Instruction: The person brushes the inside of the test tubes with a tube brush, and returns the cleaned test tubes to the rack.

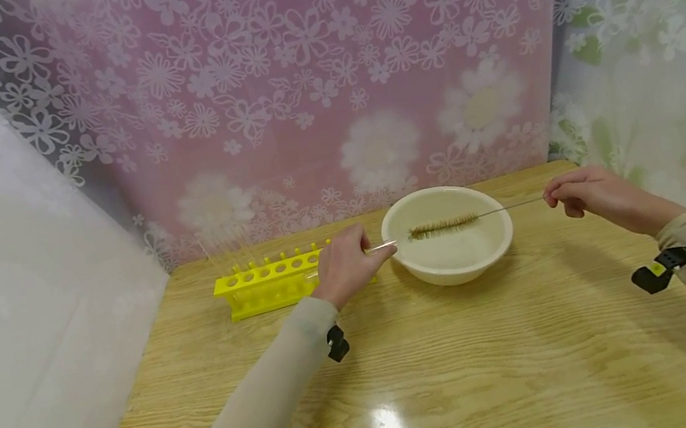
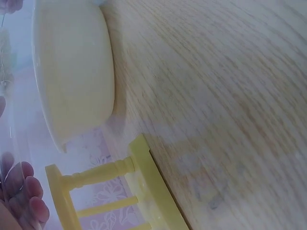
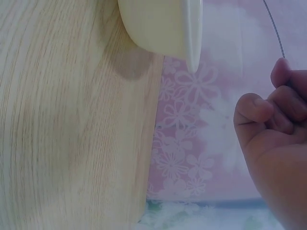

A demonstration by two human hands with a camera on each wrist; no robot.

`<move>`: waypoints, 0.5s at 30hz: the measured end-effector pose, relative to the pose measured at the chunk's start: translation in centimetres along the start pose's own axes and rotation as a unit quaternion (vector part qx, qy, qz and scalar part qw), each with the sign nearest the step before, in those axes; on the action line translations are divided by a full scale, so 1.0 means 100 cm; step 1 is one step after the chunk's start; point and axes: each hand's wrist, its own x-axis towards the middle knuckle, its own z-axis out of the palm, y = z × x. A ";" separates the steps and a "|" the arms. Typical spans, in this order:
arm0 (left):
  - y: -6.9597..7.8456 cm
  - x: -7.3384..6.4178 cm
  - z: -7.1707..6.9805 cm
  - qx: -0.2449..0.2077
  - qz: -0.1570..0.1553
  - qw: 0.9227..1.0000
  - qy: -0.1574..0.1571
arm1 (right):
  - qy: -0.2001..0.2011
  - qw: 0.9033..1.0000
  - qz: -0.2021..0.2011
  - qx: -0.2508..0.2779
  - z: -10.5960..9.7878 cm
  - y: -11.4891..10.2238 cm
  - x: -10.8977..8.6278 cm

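Note:
My left hand (image 1: 349, 262) grips a clear glass test tube (image 1: 382, 246), its mouth pointing right toward the bowl. In the left wrist view, fingertips (image 2: 33, 186) curl around the tube's glass. My right hand (image 1: 591, 195) pinches the twisted wire handle of a test tube brush (image 1: 445, 226); the right wrist view shows the wire (image 3: 276, 29) leaving thumb and forefinger. The brush's tan bristles lie level over the cream bowl (image 1: 457, 275), their tip close to the tube's mouth.
A yellow test tube rack (image 1: 266, 305) stands left of the bowl, partly behind my left hand. Several clear tubes (image 1: 229, 253) stand in its left end. Floral curtains (image 1: 319, 80) hang behind the wooden table (image 1: 451, 356) and at both sides.

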 end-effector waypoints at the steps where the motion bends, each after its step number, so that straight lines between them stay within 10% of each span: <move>1: 0.000 0.000 0.000 0.002 0.000 1.000 0.001 | -0.001 1.000 0.000 0.000 0.000 0.000 0.000; 15: 0.002 -0.002 0.003 -0.004 0.060 0.998 0.030 | -0.017 0.999 -0.001 0.027 0.011 -0.006 0.009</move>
